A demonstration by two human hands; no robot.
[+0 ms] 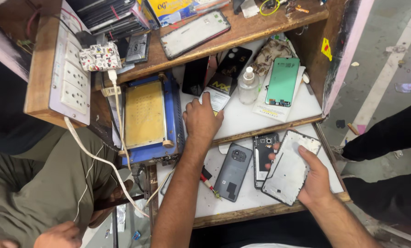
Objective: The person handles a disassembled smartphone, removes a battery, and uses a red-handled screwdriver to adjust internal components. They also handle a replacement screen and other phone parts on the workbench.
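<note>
Holding a pale phone frame (289,168), the right hand (314,179) has its fingers curled around the frame's right edge and its thumb across the face; the frame sits tilted just above the bench (242,197).

Landmark for positions: the grey phone back (233,171), lying flat on the bench.
- Just right of it: an opened phone body (263,156), internals showing, partly under the held frame.
- Just left of it: a red-handled tool (209,183), lying loose.
- Beyond and left of it: the left hand (201,120), palm down, fingers stretched and open, fingertips on a black-and-white card packet (219,93). Nothing is gripped.
- Further left: a blue heating plate (150,117) with a yellowish pad, cable running to a wall socket board (74,69).
- Beyond it, on the white raised surface: a clear spray bottle (248,86), a green phone panel (282,81) on white paper, a black phone back (233,61).
- Farthest: a wooden shelf (242,34) carrying a white-backed screen (195,33) and stacked parts.

Judgement on progress: one handset looks already taken apart, its back cover, body and frame lying separate. No part appears joined to another yet, so refitting seems undone. Mid-stage at best.

Another person's hand shows at the lower left edge.
</note>
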